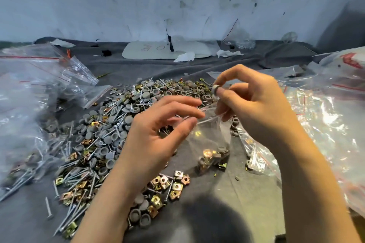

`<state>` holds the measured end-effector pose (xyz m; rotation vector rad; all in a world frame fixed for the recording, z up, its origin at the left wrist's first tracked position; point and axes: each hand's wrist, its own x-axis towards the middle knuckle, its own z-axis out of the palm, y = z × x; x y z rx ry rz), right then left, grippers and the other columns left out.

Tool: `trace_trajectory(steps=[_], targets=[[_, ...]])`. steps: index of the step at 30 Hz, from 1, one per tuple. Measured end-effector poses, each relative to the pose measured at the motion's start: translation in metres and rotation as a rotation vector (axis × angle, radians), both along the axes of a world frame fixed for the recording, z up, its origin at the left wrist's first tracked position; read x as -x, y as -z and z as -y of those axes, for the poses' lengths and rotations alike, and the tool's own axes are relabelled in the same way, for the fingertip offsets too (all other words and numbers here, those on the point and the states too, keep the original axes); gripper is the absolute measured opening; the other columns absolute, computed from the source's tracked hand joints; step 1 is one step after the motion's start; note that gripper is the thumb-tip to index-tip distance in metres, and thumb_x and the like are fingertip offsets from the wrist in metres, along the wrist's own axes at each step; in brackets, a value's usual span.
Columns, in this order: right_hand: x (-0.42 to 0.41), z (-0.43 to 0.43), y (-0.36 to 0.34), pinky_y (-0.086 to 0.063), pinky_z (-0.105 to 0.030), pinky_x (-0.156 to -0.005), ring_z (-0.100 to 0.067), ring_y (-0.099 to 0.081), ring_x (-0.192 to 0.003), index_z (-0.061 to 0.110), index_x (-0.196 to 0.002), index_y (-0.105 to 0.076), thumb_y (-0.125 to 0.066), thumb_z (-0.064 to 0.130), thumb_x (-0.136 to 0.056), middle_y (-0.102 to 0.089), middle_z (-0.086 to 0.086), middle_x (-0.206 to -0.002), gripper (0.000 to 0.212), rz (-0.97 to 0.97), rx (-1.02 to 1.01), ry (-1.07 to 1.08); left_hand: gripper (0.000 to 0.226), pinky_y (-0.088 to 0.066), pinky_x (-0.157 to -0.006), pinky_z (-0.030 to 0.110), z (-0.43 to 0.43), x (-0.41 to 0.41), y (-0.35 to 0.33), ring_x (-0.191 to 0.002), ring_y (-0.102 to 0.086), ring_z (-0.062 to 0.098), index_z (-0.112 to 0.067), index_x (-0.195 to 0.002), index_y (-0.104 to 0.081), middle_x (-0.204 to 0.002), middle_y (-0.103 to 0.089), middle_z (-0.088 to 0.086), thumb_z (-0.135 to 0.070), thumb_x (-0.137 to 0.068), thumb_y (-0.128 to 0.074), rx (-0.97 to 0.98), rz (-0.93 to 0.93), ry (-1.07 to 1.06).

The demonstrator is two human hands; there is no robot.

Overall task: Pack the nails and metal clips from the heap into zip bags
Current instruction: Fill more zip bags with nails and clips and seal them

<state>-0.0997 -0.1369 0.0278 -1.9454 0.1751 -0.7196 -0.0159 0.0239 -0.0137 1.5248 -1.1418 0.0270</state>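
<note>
1. Left hand: thumb and forefinger are curled and pinch the near lip of the small zip bag. The other fingers are loosely spread.
2. Right hand: thumb and index pinch a grey cap just above the bag mouth. The lower fingers seem to hook the far lip, but it's blurred, so I can't be sure.
3. The bag hangs between the hands over the grey cloth. A few metal clips and caps sit in its bottom.
4. The heap of mixed nails, clips and caps lies behind and to the left of the bag. More loose clips lie just below the left wrist.
5. Risk: the mouth is only narrowly open and the film is limp. If the cap catches the lip on release, it likely bounces back into the heap.
6. Risk: the right hand is doing two jobs. Opening the pinch may loosen its hold on the far lip, and then the mouth collapses.
7. Risk: long nails going in next could pierce the thin film or jam across the zip.
8. Risk: the left forearm is close over the loose clips, so a sweep would scatter them.
9. Risk: filled bags crowd the right side, so the small bag could snag there.
</note>
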Motion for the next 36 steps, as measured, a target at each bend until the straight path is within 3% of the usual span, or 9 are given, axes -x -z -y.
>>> trace_trajectory(steps=[2, 6, 10, 15, 20, 25, 28, 32, 36], targets=[[0.0, -0.001, 0.0, -0.052, -0.04, -0.055, -0.026, -0.057, -0.051, 0.014, -0.085, -0.06, -0.06, 0.005, -0.091, -0.065, -0.008, -0.056, 0.01, -0.012, 0.052, -0.008, 0.013, -0.056, -0.082, 0.027, 0.0, 0.002, -0.003, -0.098, -0.066, 0.008, -0.022, -0.099, -0.07, -0.099, -0.07, -0.013, -0.023, -0.087, -0.067, -0.081, 0.117, -0.067], [0.001, -0.003, -0.003, -0.055, -0.044, -0.061, -0.029, -0.063, -0.059, 0.016, -0.084, -0.062, -0.062, 0.005, -0.089, -0.066, -0.007, -0.059, 0.011, -0.018, 0.102, -0.039, 0.032, -0.053, -0.076, 0.019, -0.003, 0.006, -0.007, -0.08, -0.063, 0.006, -0.029, -0.111, -0.063, -0.084, -0.064, -0.015, -0.024, -0.079, -0.065, -0.168, 0.223, -0.128], [0.008, -0.001, -0.008, -0.054, -0.044, -0.065, -0.025, -0.063, -0.064, 0.019, -0.082, -0.067, -0.068, 0.006, -0.083, -0.066, -0.006, -0.067, 0.013, -0.05, 0.204, -0.079, 0.019, -0.053, -0.067, 0.024, -0.007, 0.005, -0.013, -0.077, -0.062, 0.009, -0.015, -0.09, -0.072, -0.087, -0.062, -0.009, -0.031, -0.085, -0.064, -0.157, 0.293, -0.167], [0.013, -0.002, -0.011, -0.052, -0.035, -0.064, -0.019, -0.061, -0.065, 0.023, -0.079, -0.072, -0.068, 0.007, -0.08, -0.066, 0.001, -0.067, 0.017, -0.121, 0.282, -0.102, 0.018, -0.053, -0.072, 0.028, -0.008, 0.005, -0.015, -0.084, -0.065, 0.008, -0.008, -0.091, -0.072, -0.091, -0.067, -0.005, -0.024, -0.088, -0.064, -0.12, 0.453, -0.145], [0.012, -0.002, -0.011, -0.035, -0.01, -0.051, -0.003, -0.047, -0.05, 0.025, -0.085, -0.075, -0.064, 0.011, -0.086, -0.061, 0.016, -0.06, 0.017, -0.085, 0.216, -0.114, 0.019, -0.053, -0.07, 0.029, -0.009, 0.004, -0.014, -0.083, -0.067, 0.014, -0.007, -0.096, -0.073, -0.093, -0.069, -0.001, -0.02, -0.09, -0.06, -0.048, 0.506, -0.179], [0.001, 0.006, -0.003, -0.053, -0.027, -0.061, -0.014, -0.062, -0.061, 0.02, -0.088, -0.072, -0.059, 0.009, -0.088, -0.071, 0.005, -0.081, 0.017, 0.128, -0.029, 0.007, 0.015, -0.051, -0.077, 0.02, -0.012, 0.0, -0.014, -0.086, -0.064, 0.01, -0.007, -0.095, -0.073, -0.095, -0.067, 0.001, -0.017, -0.09, -0.062, -0.002, 0.496, -0.245], [-0.019, 0.014, 0.03, -0.05, -0.027, -0.058, -0.013, -0.059, -0.062, 0.017, -0.081, -0.07, -0.056, -0.002, -0.088, -0.068, -0.003, -0.072, 0.024, -0.028, -0.196, 0.113, 0.015, -0.047, -0.079, 0.015, -0.015, -0.001, -0.015, -0.088, -0.062, 0.01, -0.009, -0.095, -0.073, -0.097, -0.065, 0.003, -0.019, -0.09, -0.063, 0.009, 0.475, -0.295], [-0.042, 0.024, 0.081, -0.043, -0.019, -0.061, -0.009, -0.057, -0.07, 0.023, -0.09, -0.069, -0.062, 0.01, -0.089, -0.065, 0.003, -0.08, 0.015, -0.425, 0.105, 0.225, 0.01, -0.047, -0.083, 0.015, -0.023, -0.008, -0.016, -0.093, -0.061, 0.006, -0.017, -0.096, -0.069, -0.106, -0.061, 0.002, -0.022, -0.091, -0.062, 0.038, 0.456, -0.352], [-0.054, 0.021, 0.099, -0.041, -0.024, -0.065, -0.011, -0.056, -0.076, 0.024, -0.094, -0.07, -0.065, 0.023, -0.088, -0.058, 0.008, -0.079, 0.008, -0.526, 0.254, 0.304, 0.006, -0.045, -0.085, 0.013, -0.029, -0.014, -0.016, -0.096, -0.058, -0.001, -0.025, -0.095, -0.064, -0.115, -0.055, -0.003, -0.027, -0.093, -0.06, 0.108, 0.422, -0.405]])
